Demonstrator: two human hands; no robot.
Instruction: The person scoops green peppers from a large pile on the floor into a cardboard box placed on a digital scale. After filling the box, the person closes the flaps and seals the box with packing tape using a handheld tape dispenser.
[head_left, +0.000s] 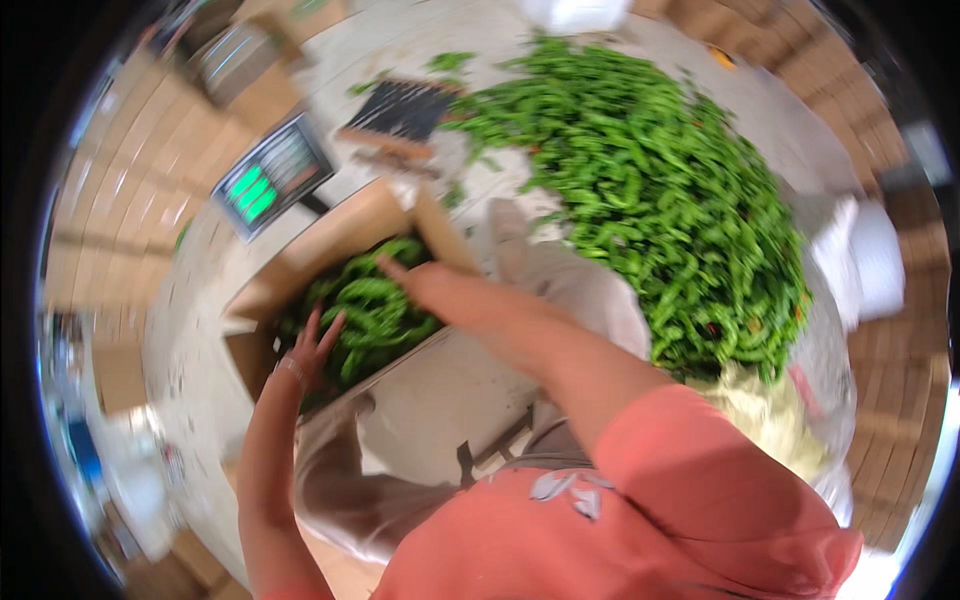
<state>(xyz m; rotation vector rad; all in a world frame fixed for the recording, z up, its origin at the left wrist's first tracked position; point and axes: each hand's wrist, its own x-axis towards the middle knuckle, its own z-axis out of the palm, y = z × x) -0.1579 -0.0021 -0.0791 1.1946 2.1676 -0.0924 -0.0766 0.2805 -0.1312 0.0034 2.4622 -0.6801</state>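
Note:
An open cardboard box (330, 225) stands in front of my legs, partly filled with long green peppers (375, 307). My left hand (315, 349) is at the box's left side, fingers apart over the peppers, with a band around the wrist. Across the box, my right hand (409, 277) reaches in at the right side, touching or just above the peppers. Its fingertips are blurred, and whether it grips a pepper cannot be made out. To the right of my leg spreads a large heap of the same green peppers (660, 195) on the floor.
A scale display (274, 176) with lit green digits stands behind the box. Beyond it lies a dark, orange-edged crate or tray (409, 112). Stacked cardboard boxes (142, 187) line the left, with more boxes (892, 420) at right. A white roll (877, 259) stands beside the heap.

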